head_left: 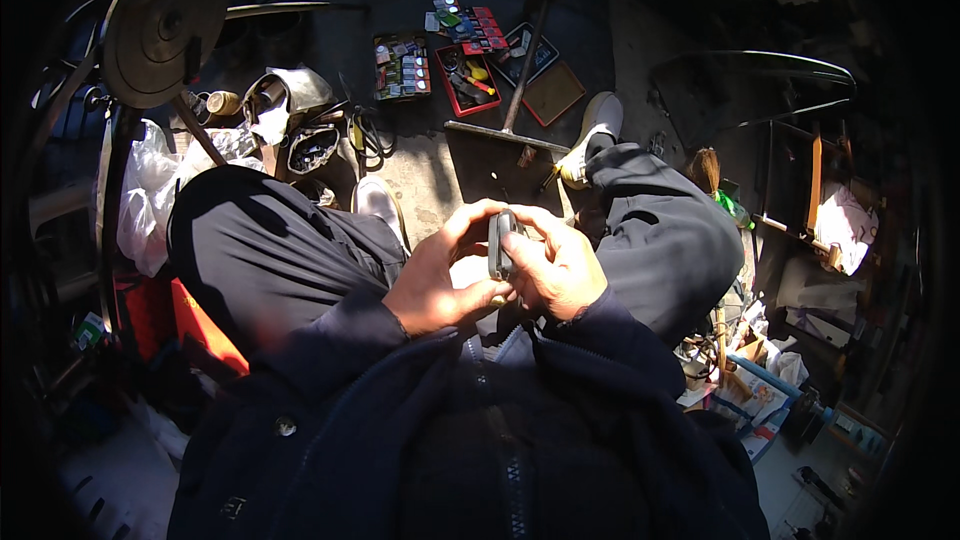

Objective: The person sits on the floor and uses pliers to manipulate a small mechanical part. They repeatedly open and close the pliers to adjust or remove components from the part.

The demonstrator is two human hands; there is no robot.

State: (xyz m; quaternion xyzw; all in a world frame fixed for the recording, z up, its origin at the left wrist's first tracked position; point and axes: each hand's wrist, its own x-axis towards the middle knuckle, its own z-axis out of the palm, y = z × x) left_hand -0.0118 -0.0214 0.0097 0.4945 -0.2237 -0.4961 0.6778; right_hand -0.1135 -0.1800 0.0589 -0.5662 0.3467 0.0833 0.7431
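Observation:
Between both hands, above my lap, is a small dark grey oblong case (497, 245), held upright on its edge. Its exact kind I cannot make out; it looks like a key fob. My left hand (432, 282) is curled round its left side, with the index finger reaching to its top and the thumb near its lower end. On the other side my right hand (562, 268) grips it, the thumb pressed against its face. The palms hide whatever lies beneath the case.
Ahead on the ground are a red box of tools (468, 80), a carton of small packets (402, 67) and a brown tray (553, 93). A metal T-shaped bar (512, 125) crosses near my right shoe. Plastic bags (150, 195) lie left; a green bottle (735, 208) is right.

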